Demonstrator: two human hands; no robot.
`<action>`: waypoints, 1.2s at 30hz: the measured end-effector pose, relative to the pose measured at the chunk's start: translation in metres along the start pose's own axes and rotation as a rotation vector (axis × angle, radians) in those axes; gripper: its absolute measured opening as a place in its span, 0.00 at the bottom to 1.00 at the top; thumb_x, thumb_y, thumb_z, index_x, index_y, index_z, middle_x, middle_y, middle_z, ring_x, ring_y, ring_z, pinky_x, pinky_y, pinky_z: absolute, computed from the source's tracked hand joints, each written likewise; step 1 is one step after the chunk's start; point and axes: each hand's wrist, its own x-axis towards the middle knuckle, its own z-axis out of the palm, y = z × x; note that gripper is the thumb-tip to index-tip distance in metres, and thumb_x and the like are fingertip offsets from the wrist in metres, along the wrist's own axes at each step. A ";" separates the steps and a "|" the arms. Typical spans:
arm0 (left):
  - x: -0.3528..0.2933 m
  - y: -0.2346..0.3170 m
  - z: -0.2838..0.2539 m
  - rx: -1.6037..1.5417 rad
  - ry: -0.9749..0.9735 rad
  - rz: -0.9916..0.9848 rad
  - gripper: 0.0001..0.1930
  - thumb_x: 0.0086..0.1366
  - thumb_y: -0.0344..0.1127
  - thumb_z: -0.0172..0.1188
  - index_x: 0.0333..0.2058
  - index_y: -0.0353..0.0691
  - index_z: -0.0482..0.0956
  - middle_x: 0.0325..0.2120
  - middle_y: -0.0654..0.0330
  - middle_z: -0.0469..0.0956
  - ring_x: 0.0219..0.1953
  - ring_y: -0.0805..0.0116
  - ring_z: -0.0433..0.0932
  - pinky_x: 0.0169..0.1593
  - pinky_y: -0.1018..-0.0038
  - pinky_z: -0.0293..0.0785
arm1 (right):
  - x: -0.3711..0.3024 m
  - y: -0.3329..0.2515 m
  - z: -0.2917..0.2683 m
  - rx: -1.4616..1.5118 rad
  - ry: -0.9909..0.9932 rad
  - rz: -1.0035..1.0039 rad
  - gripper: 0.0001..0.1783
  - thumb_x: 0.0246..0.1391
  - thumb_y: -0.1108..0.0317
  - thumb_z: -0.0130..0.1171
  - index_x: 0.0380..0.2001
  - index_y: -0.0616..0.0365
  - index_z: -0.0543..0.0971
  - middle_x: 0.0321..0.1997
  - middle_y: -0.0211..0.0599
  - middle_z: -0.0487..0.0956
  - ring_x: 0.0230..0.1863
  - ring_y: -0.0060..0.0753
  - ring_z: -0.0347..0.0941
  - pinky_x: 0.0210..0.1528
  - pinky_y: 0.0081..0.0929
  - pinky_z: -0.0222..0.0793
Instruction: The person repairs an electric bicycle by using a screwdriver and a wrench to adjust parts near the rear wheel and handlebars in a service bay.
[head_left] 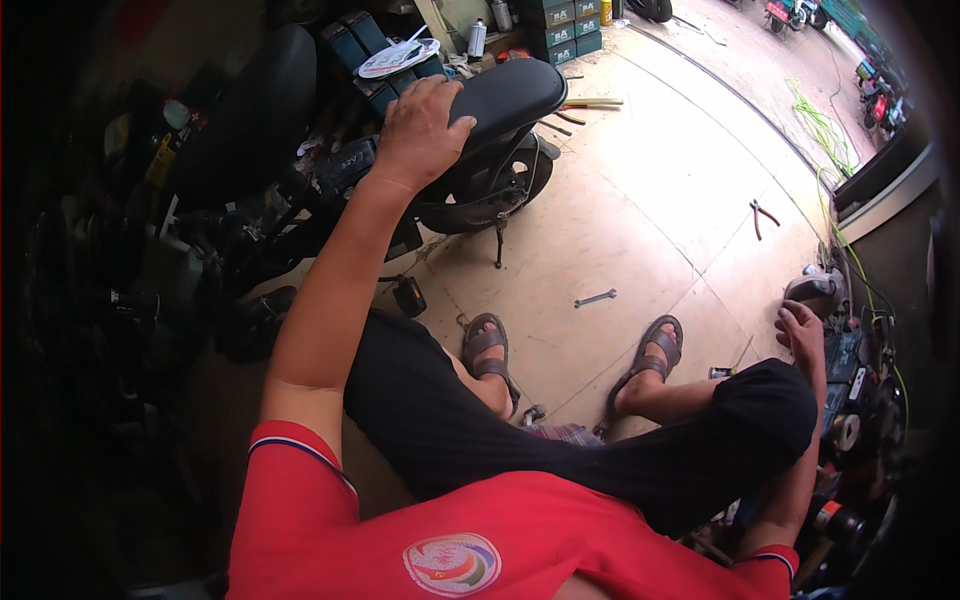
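My left hand (425, 130) rests on the black seat (515, 95) of a small electric scooter, palm down with its fingers spread. Under the seat shows the scooter's rear wheel (535, 175), with a kickstand (500, 240) reaching the floor. Off to the right, my right hand (803, 335) hangs past my bent knee, fingers loosely bent and a little apart. It is beside a dark rounded thing (815, 290) of a kind I cannot make out; no held item shows. An open-ended wrench (596, 298) lies on the tiles ahead of my feet.
Red-handled pliers (763, 218) lie on the tiles at right. Tools and parts crowd the right edge, near a yellow-green hose (822, 125). Boxes (572, 30), a spray can (477, 38) and a round white lid-like disc (398, 58) stand behind the seat. Another dark seat (255, 110) is at left.
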 end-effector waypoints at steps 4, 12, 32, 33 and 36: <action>-0.018 -0.027 0.037 0.044 0.058 -0.180 0.27 0.63 0.43 0.63 0.59 0.41 0.73 0.63 0.51 0.70 0.66 0.52 0.66 0.68 0.58 0.60 | -0.006 -0.111 -0.009 -0.297 -0.072 -0.336 0.14 0.65 0.72 0.56 0.49 0.69 0.78 0.38 0.35 0.82 0.35 0.25 0.77 0.37 0.25 0.73; -0.043 -0.070 0.044 0.000 0.049 -0.093 0.32 0.64 0.42 0.62 0.65 0.42 0.66 0.66 0.53 0.65 0.71 0.56 0.58 0.70 0.59 0.55 | -0.051 -0.133 0.066 -1.013 -0.464 -0.689 0.07 0.55 0.71 0.59 0.35 0.63 0.82 0.32 0.50 0.81 0.35 0.53 0.79 0.40 0.39 0.74; -0.039 -0.075 0.069 -0.199 0.179 -0.221 0.35 0.62 0.39 0.65 0.66 0.41 0.63 0.69 0.48 0.58 0.69 0.45 0.61 0.68 0.58 0.63 | -0.097 -0.102 0.020 -0.099 0.175 -0.367 0.14 0.67 0.66 0.58 0.52 0.61 0.80 0.38 0.27 0.81 0.34 0.17 0.74 0.35 0.17 0.69; -0.036 -0.072 0.071 -0.225 0.179 -0.245 0.35 0.62 0.39 0.65 0.66 0.41 0.63 0.69 0.48 0.57 0.68 0.44 0.61 0.67 0.58 0.64 | -0.102 -0.102 0.020 -0.082 0.199 -0.370 0.14 0.67 0.66 0.58 0.52 0.61 0.80 0.39 0.28 0.82 0.35 0.18 0.75 0.36 0.17 0.69; -0.035 -0.067 0.080 -0.249 0.232 -0.248 0.32 0.63 0.36 0.64 0.64 0.37 0.65 0.66 0.45 0.62 0.65 0.44 0.66 0.64 0.58 0.66 | -0.120 -0.110 0.024 -0.090 0.220 -0.379 0.14 0.68 0.65 0.56 0.51 0.61 0.80 0.41 0.31 0.83 0.38 0.20 0.76 0.41 0.18 0.71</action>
